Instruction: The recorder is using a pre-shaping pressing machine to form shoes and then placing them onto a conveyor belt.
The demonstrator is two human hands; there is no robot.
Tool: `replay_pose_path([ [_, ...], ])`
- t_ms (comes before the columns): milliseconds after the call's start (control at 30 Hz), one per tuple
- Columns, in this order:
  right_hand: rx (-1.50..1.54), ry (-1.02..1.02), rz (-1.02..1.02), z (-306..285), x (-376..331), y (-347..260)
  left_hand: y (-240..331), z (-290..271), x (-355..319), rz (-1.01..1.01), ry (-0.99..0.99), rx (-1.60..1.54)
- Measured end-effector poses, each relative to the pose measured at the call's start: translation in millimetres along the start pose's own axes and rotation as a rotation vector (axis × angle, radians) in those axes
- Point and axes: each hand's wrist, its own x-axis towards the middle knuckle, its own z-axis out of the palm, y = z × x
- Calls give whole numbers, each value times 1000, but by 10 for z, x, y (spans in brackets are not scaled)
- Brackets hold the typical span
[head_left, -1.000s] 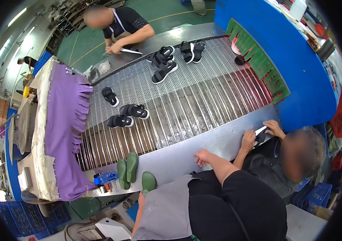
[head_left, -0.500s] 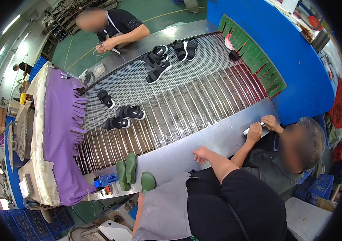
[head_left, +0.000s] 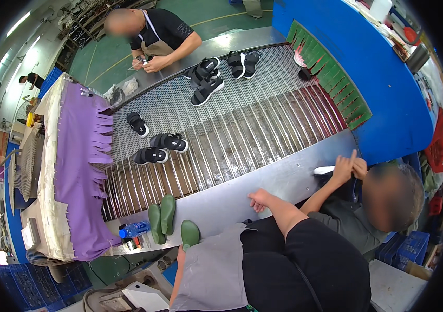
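My right hand [head_left: 259, 200] rests with curled fingers on the bare metal ledge [head_left: 276, 182] of the conveyor, and nothing shows in it. My left forearm [head_left: 177, 273] comes up at the lower edge, but the grey apron [head_left: 212, 270] hides its fingers. Just above the left wrist stands a green shoe last [head_left: 190, 232]; whether the hand holds it I cannot make out. Two more green lasts, one [head_left: 168, 213] beside the other [head_left: 156, 223], lie on the ledge to the left. Several black sandals, such as one [head_left: 207, 92] with a white sole, sit on the conveyor.
A blue-capped bottle [head_left: 134, 229] lies by the lasts. Purple fringed curtain [head_left: 78, 171] hangs at the left, green fringe [head_left: 330, 78] on the blue machine [head_left: 356, 62] at the right. One co-worker [head_left: 161, 39] stands across; another [head_left: 346, 213] sits close on my right with a white piece [head_left: 324, 170].
My right hand stays where it was. The co-worker on the right has shifted their fingers, showing more of the white piece. The one across has straightened a little.
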Motion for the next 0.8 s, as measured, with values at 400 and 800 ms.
replay_pose_path([
  [400, 13, -16, 16, -26, 10, 10, 193, -3, -115, -84, -20, -52],
  [800, 4, -18, 9, -38, 61, 25, 144, -14, -98, -27, -21, -53],
])
